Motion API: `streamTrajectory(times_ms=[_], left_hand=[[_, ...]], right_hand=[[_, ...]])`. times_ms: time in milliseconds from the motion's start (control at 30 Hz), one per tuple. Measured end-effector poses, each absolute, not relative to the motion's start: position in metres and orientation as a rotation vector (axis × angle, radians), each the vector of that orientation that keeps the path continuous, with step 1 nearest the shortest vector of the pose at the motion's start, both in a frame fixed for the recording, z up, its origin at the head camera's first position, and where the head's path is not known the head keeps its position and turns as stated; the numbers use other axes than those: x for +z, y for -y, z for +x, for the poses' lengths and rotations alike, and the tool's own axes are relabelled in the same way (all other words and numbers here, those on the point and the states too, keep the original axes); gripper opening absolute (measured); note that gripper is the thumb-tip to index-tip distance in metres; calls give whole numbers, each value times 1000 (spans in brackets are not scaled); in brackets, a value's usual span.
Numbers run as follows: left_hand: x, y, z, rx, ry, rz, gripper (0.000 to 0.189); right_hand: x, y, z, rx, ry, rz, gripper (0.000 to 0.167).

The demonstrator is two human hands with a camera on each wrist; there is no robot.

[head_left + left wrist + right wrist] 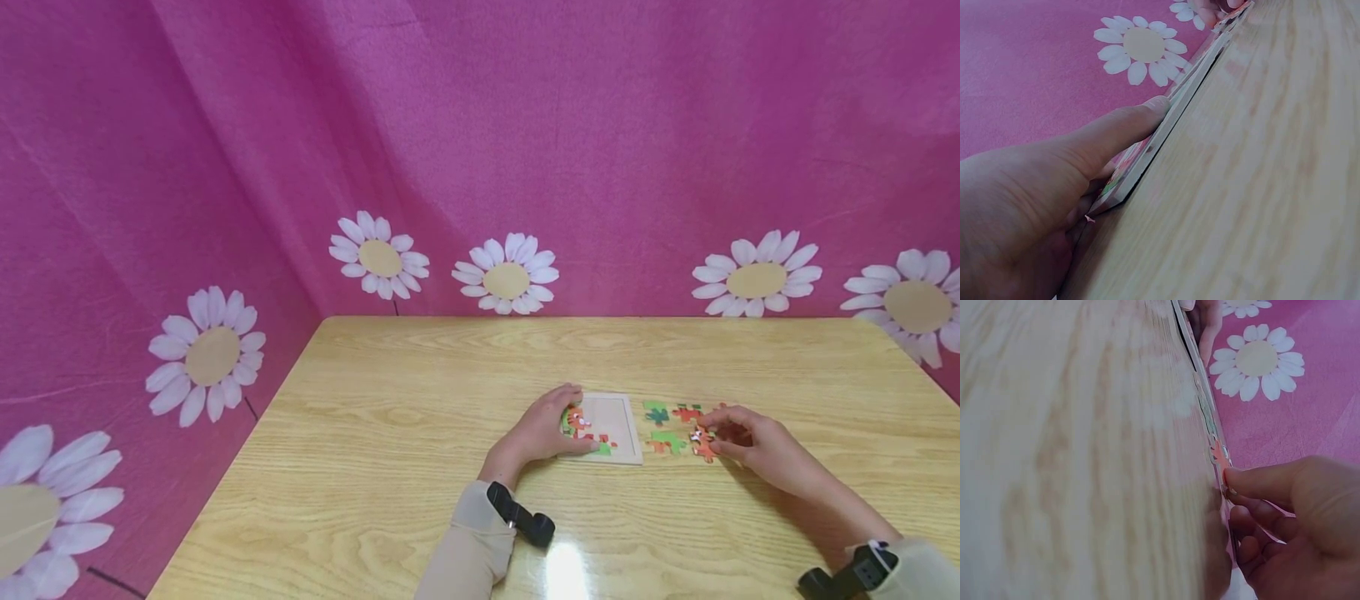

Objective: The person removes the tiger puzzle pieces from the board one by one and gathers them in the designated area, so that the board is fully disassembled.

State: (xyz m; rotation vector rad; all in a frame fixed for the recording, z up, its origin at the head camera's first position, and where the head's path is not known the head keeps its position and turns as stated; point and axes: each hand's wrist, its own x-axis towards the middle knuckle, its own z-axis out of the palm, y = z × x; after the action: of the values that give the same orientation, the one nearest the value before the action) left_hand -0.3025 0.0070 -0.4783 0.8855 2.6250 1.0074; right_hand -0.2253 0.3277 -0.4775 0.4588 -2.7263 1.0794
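A shallow square puzzle board (627,450) with a pale rim lies flat on the table, several orange, red and green pieces (576,419) in its left and lower part. My left hand (543,427) grips the board's left side, its thumb along the near rim and its fingers toward the far corner. To the right, my right hand (768,450) has thumb and index finger at an orange puzzle piece with white marks (703,444), pinching its edge. In the right wrist view, the thumb meets that orange piece (1219,455); the other fingers curl below it.
Loose green pieces (656,412) and a red piece (686,412) lie between the board and my right hand, with an orange-and-green piece (667,442) nearer me. The wooden table (360,467) meets a pink curtain (600,150) with daisies at its back edge.
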Motion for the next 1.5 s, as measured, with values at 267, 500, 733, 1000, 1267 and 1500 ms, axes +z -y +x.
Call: streamTrajectory(times_ms=[267,500,733,1000,1267,1500], left_hand=[[-478,-7,-302,1002,-2624,884,80],[-477,-8,-303,992,-2629,896,80],[-476,-6,-305,958,-2611,933,81],[-474,1,-311,924,-2516,977,81],[-468,8,-317,913,-2406,992,83],[-465,8,-319,888,-2375,1002,85]], right_hand=[[-478,-329,-226,1068,2737,462,29],[-474,-327,-227,1075,2731,449,23],[-470,-317,-227,1152,2687,479,19],[-467,-301,-230,1266,2705,520,18],[-464,-285,-236,1276,2701,618,15],[-463,-269,-241,1284,2736,600,21]])
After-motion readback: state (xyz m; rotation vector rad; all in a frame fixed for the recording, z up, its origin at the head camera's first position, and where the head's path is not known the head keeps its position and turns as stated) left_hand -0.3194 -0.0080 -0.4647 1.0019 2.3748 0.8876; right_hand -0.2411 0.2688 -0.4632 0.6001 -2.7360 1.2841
